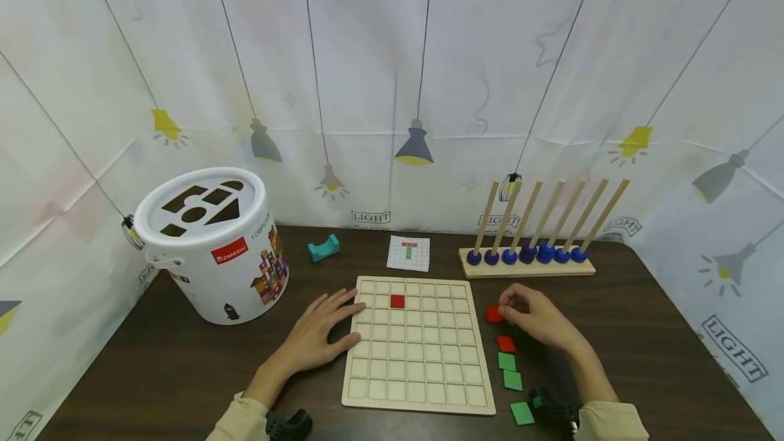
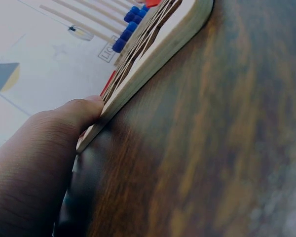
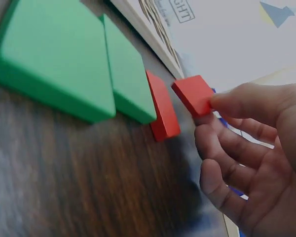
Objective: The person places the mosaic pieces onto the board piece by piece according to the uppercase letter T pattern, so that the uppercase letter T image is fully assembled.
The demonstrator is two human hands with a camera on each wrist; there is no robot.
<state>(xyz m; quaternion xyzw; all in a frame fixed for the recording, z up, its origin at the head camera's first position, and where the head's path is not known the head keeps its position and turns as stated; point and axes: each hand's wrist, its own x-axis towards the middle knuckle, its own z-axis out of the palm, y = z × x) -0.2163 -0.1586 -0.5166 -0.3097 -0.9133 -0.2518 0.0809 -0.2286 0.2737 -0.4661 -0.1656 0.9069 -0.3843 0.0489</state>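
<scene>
My right hand (image 1: 539,317) pinches a red square tile (image 3: 192,94) between thumb and fingers, just off the right side of the wooden grid board (image 1: 422,366). On the left, my left hand (image 1: 314,337) lies spread, its fingertips and thumb at the board's left edge. The thumb presses on that edge in the left wrist view. One red tile (image 1: 397,301) sits in a cell of the board's second row. Below the pinched tile, another red tile (image 1: 505,344) and several green tiles (image 1: 513,380) lie in a column on the dark table.
Behind the board lies a small grid card (image 1: 408,253) with a red and green pattern. A peg rack (image 1: 527,269) with blue beads stands at back right. To the left are a white bucket (image 1: 211,257) with a shape-cut lid and a teal curved block (image 1: 324,248).
</scene>
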